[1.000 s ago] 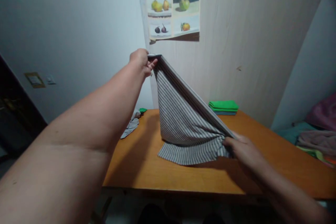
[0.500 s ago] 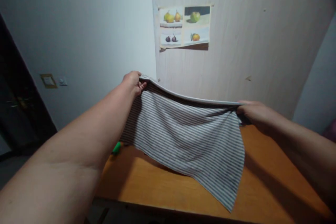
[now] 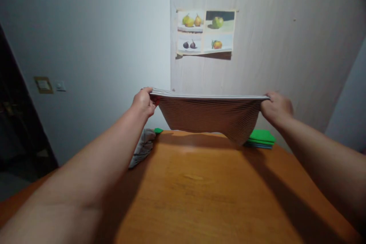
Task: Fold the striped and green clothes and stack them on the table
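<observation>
A striped grey-and-white cloth [image 3: 206, 114] is stretched in the air between my two hands, its top edge pulled nearly level. My left hand [image 3: 143, 102] pinches the upper left corner. At the other end my right hand [image 3: 276, 107], slightly blurred, grips the upper right corner. The lower part of the cloth swings away from me above the far side of the wooden table [image 3: 191, 190]. Whether the cloth is a towel or a garment I cannot tell.
Behind my left forearm lies a crumpled grey cloth heap [image 3: 143, 145] with a bit of green cloth [image 3: 158, 130] beside it. A folded stack, green on top [image 3: 261, 137], sits at the far right. Fruit pictures [image 3: 206, 32] hang on the wall behind.
The cloth has swung up and away from me, and its top edge has levelled as my right hand rose. The folded green stack and grey heap have come into view.
</observation>
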Motion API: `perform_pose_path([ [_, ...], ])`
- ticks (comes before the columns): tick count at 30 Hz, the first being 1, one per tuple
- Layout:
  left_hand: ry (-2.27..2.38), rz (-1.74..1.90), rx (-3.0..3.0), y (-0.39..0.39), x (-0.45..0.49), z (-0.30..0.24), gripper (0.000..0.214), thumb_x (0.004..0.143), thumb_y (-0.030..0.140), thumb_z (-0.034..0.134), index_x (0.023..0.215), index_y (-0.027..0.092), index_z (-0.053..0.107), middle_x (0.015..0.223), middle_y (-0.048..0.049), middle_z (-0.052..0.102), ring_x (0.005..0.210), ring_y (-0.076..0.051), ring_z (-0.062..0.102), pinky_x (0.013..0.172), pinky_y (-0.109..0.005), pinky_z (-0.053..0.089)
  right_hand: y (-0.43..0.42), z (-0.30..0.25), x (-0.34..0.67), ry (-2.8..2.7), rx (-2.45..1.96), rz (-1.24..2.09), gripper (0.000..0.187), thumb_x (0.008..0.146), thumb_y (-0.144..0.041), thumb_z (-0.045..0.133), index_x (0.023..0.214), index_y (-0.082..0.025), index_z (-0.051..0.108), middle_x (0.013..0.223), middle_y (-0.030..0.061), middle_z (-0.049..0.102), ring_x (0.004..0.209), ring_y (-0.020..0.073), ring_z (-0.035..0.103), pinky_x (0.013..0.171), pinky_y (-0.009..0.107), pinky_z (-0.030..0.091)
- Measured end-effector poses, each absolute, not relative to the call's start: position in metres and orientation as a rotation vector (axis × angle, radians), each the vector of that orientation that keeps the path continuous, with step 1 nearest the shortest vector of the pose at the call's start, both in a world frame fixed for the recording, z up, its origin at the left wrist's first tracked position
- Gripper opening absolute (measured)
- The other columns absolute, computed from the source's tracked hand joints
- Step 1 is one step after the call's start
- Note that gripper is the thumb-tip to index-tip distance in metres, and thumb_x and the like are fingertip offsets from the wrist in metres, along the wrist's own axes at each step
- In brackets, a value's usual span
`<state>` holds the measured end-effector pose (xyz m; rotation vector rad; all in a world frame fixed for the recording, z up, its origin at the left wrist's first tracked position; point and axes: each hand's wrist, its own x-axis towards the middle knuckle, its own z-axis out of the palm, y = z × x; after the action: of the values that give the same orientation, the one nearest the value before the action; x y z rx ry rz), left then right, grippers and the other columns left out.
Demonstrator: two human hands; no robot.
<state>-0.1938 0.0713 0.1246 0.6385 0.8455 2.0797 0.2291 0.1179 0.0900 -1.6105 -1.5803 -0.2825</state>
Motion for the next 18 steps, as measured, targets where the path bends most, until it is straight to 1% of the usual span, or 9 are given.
perform_pose_path([
  [2,0.866,2.1,0.705,0.053,-0.196,0.094,0.013,0.078,0.011,0.061,0.074,0.019,0.051,0.06,0.0047,0.058,0.048,-0.009,0.057,0.049,-0.017,0.047,0.106,0.065,0.237,-1.615,-1.616,-0.338,0.038,0.091,-0.028,0.044,0.117,-0.014,0.068,0.107,0.0163,0.069,0.076,0.0177,0.05,0.064,0.03,0.027],
  [4,0.924,2.038,0.725,0.029,-0.198,0.05,0.012,0.078,0.009,0.06,0.074,0.018,0.054,0.065,0.0031,0.062,0.052,-0.01,0.061,0.05,-0.018,0.05,0.092,0.026,0.248,-1.713,-1.597,-0.429,0.037,0.088,-0.025,0.045,0.117,-0.018,0.067,0.108,0.0142,0.07,0.083,0.0224,0.057,0.066,0.03,0.032],
  [6,1.029,1.927,0.719,-0.001,-0.2,0.001,0.008,0.08,0.01,0.06,0.079,0.017,0.059,0.075,-0.0009,0.069,0.06,-0.012,0.067,0.055,-0.021,0.055,0.073,-0.023,0.261,-1.883,-1.516,-0.493,0.038,0.085,-0.019,0.044,0.116,-0.018,0.066,0.111,0.0151,0.07,0.097,0.0278,0.061,0.075,0.033,0.04],
  [7,1.117,1.876,0.693,-0.018,-0.2,-0.024,0.007,0.08,0.011,0.061,0.083,0.017,0.062,0.08,-0.0025,0.071,0.062,-0.013,0.068,0.053,-0.02,0.055,0.062,-0.049,0.267,-1.93,-1.507,-0.515,0.037,0.084,-0.02,0.045,0.114,-0.019,0.066,0.112,0.0151,0.07,0.1,0.0299,0.062,0.079,0.036,0.043],
  [9,1.281,1.771,0.567,-0.05,-0.199,-0.067,0.007,0.081,0.013,0.064,0.086,0.018,0.064,0.082,-0.0039,0.073,0.059,-0.013,0.067,0.049,-0.019,0.053,0.039,-0.097,0.28,-2.027,-1.551,-0.501,0.031,0.085,-0.025,0.048,0.108,-0.024,0.068,0.107,0.0121,0.072,0.095,0.0309,0.064,0.078,0.039,0.046],
  [11,1.378,1.638,0.525,-0.079,-0.197,-0.098,0.01,0.082,0.015,0.066,0.091,0.018,0.065,0.086,-0.0048,0.074,0.062,-0.013,0.069,0.052,-0.02,0.055,0.02,-0.136,0.294,-2.158,-1.536,-0.421,0.029,0.082,-0.025,0.05,0.104,-0.028,0.069,0.103,0.0085,0.073,0.091,0.0294,0.067,0.076,0.039,0.049],
  [14,1.437,1.484,0.569,-0.11,-0.194,-0.117,0.009,0.084,0.019,0.066,0.093,0.019,0.067,0.088,-0.0052,0.075,0.065,-0.013,0.07,0.06,-0.022,0.058,0.0,-0.17,0.312,-2.28,-1.478,-0.325,0.037,0.079,-0.021,0.049,0.109,-0.027,0.07,0.114,0.0086,0.072,0.101,0.0292,0.068,0.084,0.04,0.053],
  [18,1.494,1.429,0.675,-0.127,-0.192,-0.115,0.011,0.08,0.021,0.07,0.089,0.019,0.063,0.084,-0.0037,0.073,0.067,-0.012,0.069,0.062,-0.021,0.057,-0.012,-0.179,0.323,-2.313,-1.502,-0.308,0.043,0.08,-0.019,0.048,0.117,-0.027,0.07,0.12,0.0082,0.071,0.109,0.0293,0.067,0.092,0.042,0.053],
])
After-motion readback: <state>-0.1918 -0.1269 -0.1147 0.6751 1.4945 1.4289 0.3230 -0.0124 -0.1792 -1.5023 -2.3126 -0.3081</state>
